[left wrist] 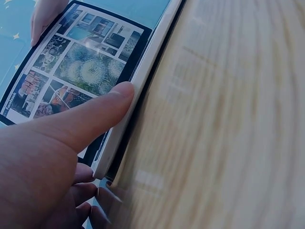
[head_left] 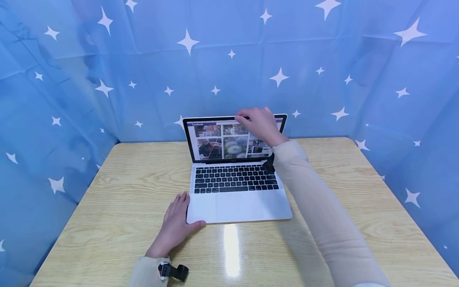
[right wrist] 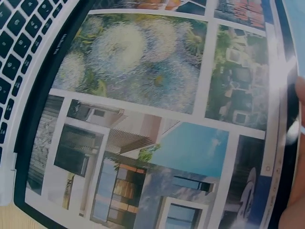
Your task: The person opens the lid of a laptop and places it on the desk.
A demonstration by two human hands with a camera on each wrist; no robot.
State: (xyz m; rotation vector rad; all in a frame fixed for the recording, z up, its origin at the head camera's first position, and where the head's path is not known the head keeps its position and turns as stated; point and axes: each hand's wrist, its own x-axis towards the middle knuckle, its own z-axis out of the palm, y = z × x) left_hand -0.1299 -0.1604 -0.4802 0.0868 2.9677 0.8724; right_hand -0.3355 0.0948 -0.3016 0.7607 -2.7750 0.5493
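A silver laptop (head_left: 239, 207) stands unfolded on the table, its screen (head_left: 209, 147) lit with a page of photos. At the top edge of that screen, my right hand (head_left: 261, 124) pinches the lid, thumb in front and the other fingers mostly hidden behind. Part of this hand (right wrist: 294, 205) shows at the right border of the right wrist view. My left hand (head_left: 175, 223) rests against the laptop's front left corner. Its fingers lie along the left side and its thumb (left wrist: 107, 107) is stretched out, touching the front edge.
The light wood table (head_left: 143, 171) extends on both sides of the laptop. A blue cloth (head_left: 229, 75) with white stars hangs behind the table and down its sides. Small black devices are strapped to both wrists, one at the left sleeve (head_left: 147, 273).
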